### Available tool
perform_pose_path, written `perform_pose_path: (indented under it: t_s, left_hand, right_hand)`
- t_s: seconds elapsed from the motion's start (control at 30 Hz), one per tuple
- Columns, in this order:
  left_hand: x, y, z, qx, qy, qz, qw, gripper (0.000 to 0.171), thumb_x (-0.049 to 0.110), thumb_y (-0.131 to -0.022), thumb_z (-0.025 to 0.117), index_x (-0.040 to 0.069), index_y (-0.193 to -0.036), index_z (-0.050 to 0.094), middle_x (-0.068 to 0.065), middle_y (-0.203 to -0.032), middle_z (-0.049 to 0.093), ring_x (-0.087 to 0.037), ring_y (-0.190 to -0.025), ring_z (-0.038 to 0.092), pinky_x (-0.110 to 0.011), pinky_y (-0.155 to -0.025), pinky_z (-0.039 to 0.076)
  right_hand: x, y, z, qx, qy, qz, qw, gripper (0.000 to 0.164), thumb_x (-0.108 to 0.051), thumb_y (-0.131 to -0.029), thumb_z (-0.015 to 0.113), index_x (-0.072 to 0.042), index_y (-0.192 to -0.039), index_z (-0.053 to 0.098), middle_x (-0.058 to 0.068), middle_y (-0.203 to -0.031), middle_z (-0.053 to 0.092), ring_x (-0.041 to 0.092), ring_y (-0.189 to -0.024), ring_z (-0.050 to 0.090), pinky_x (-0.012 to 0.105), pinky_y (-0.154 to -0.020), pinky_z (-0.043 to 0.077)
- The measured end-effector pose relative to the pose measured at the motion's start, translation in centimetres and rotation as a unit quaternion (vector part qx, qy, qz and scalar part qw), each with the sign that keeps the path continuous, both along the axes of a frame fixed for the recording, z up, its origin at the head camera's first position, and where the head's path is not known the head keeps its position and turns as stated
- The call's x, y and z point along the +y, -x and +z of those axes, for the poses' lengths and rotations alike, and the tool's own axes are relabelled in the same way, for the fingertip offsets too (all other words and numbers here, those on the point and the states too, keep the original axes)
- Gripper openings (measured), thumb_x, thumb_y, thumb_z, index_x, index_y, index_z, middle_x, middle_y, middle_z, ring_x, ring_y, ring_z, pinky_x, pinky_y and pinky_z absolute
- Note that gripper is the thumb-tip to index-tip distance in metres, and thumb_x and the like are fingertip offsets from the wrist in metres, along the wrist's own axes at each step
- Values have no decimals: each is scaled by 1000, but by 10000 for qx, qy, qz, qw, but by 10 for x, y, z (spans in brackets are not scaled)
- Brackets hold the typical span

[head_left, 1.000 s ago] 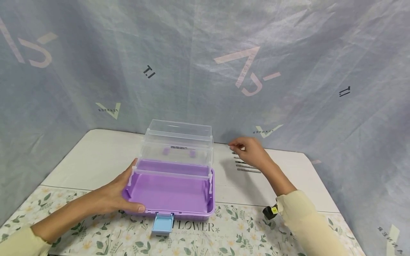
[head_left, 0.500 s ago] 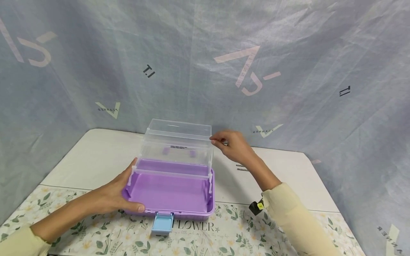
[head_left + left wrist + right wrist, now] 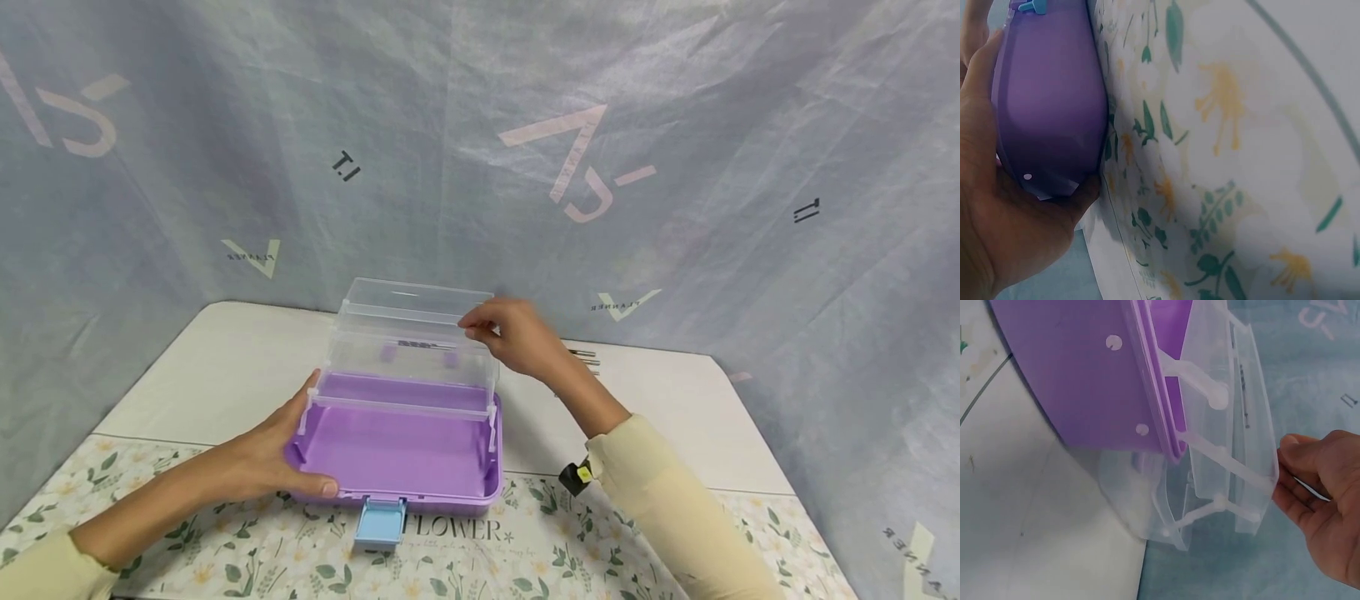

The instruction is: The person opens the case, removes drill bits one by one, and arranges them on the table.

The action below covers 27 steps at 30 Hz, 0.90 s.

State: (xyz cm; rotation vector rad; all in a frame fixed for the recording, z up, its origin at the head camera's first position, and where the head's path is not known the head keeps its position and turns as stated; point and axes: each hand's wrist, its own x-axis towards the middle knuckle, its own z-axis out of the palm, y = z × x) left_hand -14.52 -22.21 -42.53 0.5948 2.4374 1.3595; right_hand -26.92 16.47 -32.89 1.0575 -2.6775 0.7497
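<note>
A purple storage box (image 3: 397, 454) stands open, with clear tiered trays (image 3: 405, 407) raised on white hinge arms. My left hand (image 3: 273, 458) grips its left end, thumb along the front rim and fingers round the side. Over the right end of the upper tray, my right hand (image 3: 517, 333) pinches thumb and fingers together on a thin drill bit, mostly hidden by the fingertips. The right wrist view has these fingertips (image 3: 1291, 447) right at the tray's edge. Several dark drill bits (image 3: 423, 345) lie in the tray.
More drill bits (image 3: 585, 362) lie on the white tabletop, partly behind the right forearm. A light blue latch (image 3: 381, 523) hangs off the box front over a floral cloth (image 3: 465, 558). A grey printed curtain (image 3: 450, 167) rises behind the table.
My right hand has moved left from the drill bits on the table, past the box's right side, to over the upper tray. The left hand and the box stay put.
</note>
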Motion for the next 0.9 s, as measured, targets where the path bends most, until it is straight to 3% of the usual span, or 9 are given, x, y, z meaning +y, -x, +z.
perform_pose_path:
  t_s: [0.1,0.27,0.43,0.9]
  left_hand:
    - [0,0,-1,4,-59,-29,10000,160,25,-83,101,19,-177,-28,-44,-175,18,-38,-134,67,-72,-114,53]
    - [0,1,0,-62,-89,-58,9999,160,26,-84,101,21,-177,-29,-44,-174,19,-37,-133,68,-65,-111,57]
    - [-1,1,-2,-214,-175,-45,9996,160,24,-84,101,23,-177,-30,-44,-174,19,-35,-131,70,-52,-106,63]
    - [0,1,-1,-258,-213,-60,9994,160,24,-84,101,23,-176,-31,-48,-172,17,-36,-129,71,-48,-102,66]
  right_hand:
    - [-6,4,-1,-255,-200,-15,9995,21,-6,-108,75,-8,-124,87,8,-121,86,26,-110,80,42,-98,66]
    - [-15,11,2,-664,-546,115,9962,23,-3,-108,73,-8,-125,87,8,-126,86,26,-118,82,39,-100,67]
    - [-24,18,6,-624,-803,261,9945,20,-1,-105,76,-8,-118,90,8,-120,88,26,-115,83,36,-97,68]
    - [-32,20,7,-542,-897,324,9940,20,-4,-107,75,-7,-121,89,8,-120,88,24,-109,85,34,-92,69]
